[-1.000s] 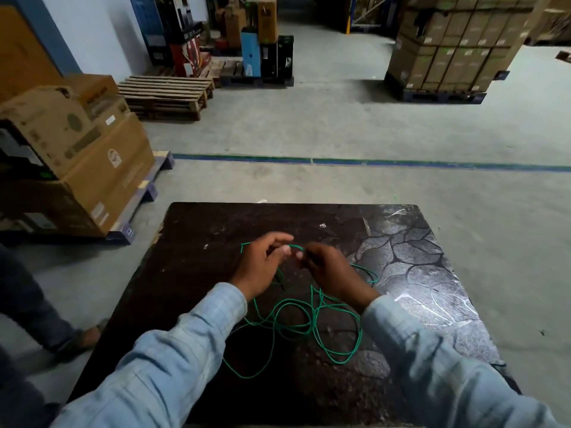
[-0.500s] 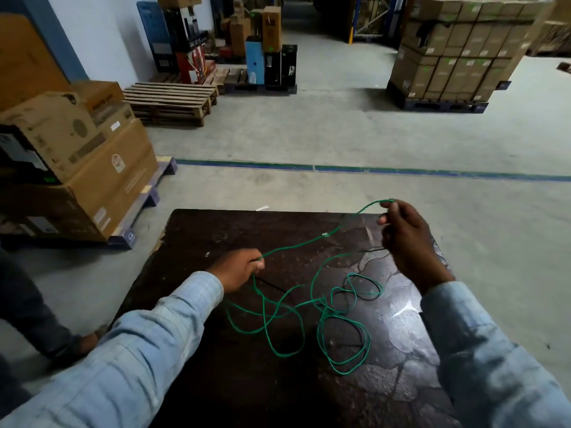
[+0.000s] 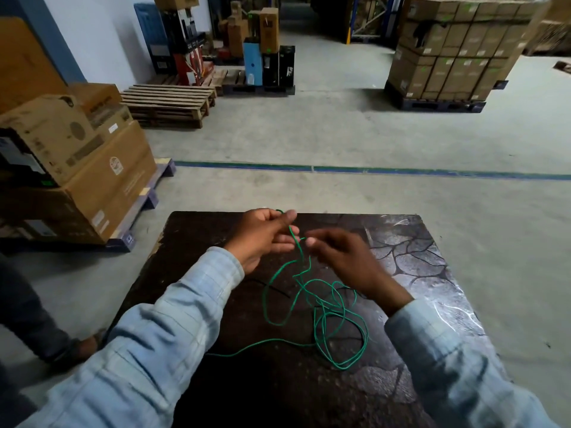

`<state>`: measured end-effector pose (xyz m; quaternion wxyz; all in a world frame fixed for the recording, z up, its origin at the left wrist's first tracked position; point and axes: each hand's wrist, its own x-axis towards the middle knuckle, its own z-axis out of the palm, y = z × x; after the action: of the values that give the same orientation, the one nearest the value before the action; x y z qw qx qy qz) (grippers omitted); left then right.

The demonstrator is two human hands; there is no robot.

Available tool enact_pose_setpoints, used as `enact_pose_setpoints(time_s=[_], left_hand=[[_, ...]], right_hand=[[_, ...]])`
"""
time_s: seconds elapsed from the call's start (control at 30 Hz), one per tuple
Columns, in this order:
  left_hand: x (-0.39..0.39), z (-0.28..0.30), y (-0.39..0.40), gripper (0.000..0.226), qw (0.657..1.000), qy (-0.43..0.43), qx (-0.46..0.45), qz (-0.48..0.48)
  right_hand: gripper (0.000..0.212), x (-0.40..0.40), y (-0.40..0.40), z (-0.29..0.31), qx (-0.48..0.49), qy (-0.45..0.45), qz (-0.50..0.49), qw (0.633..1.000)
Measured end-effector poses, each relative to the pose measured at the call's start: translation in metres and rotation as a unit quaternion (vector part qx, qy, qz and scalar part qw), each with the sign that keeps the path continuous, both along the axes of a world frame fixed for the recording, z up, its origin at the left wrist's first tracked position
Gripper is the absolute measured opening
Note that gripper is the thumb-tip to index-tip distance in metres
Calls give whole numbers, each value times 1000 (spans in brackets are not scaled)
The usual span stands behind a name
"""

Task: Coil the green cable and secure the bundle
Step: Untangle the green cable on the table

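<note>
I see the left hand (image 3: pixel 262 239) raised over the table (image 3: pixel 417 267), its grip pinched on the cable (image 3: pixel 324 307) near one end. Right hand (image 3: pixel 346 261) just beside it, fingers half curled; grip contact blurred, cannot tell. Remaining cable lies in loose loops on the table below both hands.

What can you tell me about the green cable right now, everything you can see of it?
The green cable is thin, flexible and plastic-looking, still loose rather than coiled. Its upper end rises to the left hand, pinched near the fingertips; the right hand is beside that strand, contact blurred. Below, it lies in tangled overlapping loops on the dark table, with one tail trailing left toward the left sleeve. No tie is visible.
</note>
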<state>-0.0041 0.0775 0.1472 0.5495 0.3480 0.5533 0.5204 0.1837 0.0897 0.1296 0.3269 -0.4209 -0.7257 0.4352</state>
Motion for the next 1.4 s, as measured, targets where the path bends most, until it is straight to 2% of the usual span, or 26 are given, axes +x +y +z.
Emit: enact_pose_setpoints(time_s=[0.07,0.13,0.17,0.23,0.3,0.4,0.47,0.53,0.6,0.67,0.8,0.87,0.93,1.0,1.07,1.13,1.2,1.27,1.3,1.33,1.4], left_hand=[[1,4,4,22,994,-98,-20,41],[-2,6,7,19,984,-165,-29,56],[-4,7,7,20,980,-187,-29,55],[-5,6,7,27,978,-202,-22,42],[-5,1,3,35,988,-156,-14,2],[-2,-18,-15,43,992,-6,-35,-121],[2,-33,-29,37,978,64,-38,-197],[1,-48,-36,22,958,163,12,-235],[-6,-58,-37,12,945,234,32,-226],[-18,-61,-37,13,941,265,34,-209],[-44,-58,-36,19,941,293,45,-165],[-53,-53,-33,18,934,323,47,-148],[-56,-45,-30,17,946,295,35,-129],[-51,-32,-30,15,974,206,9,-95],[-41,-13,-28,13,988,138,16,-64],[-26,9,-22,15,994,84,51,-39],[-11,29,-15,17,997,5,71,-27],[2,46,-5,18,994,-82,72,-25],[6,54,-1,18,989,-128,65,-24],[9,61,4,20,983,-172,59,-25],[11,71,9,28,967,-250,49,-33]], right_hand=[[40,-12,-12,5,-95,69,77,990],[45,-18,-13,2,-104,79,73,989],[40,-20,-10,-2,-101,67,67,990],[17,-23,-6,-6,-128,73,58,987],[13,-27,-2,-1,-165,117,25,979],[13,-24,8,7,-179,219,-38,958],[11,-21,15,15,-184,277,-58,941],[9,-17,23,24,-200,335,-69,918],[8,-10,33,37,-214,401,-82,887],[10,1,46,51,-220,467,-97,851],[18,29,68,65,-207,521,-138,816],[20,42,76,63,-213,555,-170,786],[18,52,81,59,-219,573,-202,763],[15,53,83,52,-245,531,-220,781],[21,45,74,36,-296,401,-208,842],[44,33,53,23,-334,227,-133,905],[66,16,27,15,-302,97,-9,948],[61,-5,5,9,-232,41,104,966],[56,-16,-1,4,-206,35,129,969],[44,-25,-4,2,-179,42,133,974],[12,-36,-3,0,-147,72,81,983]])
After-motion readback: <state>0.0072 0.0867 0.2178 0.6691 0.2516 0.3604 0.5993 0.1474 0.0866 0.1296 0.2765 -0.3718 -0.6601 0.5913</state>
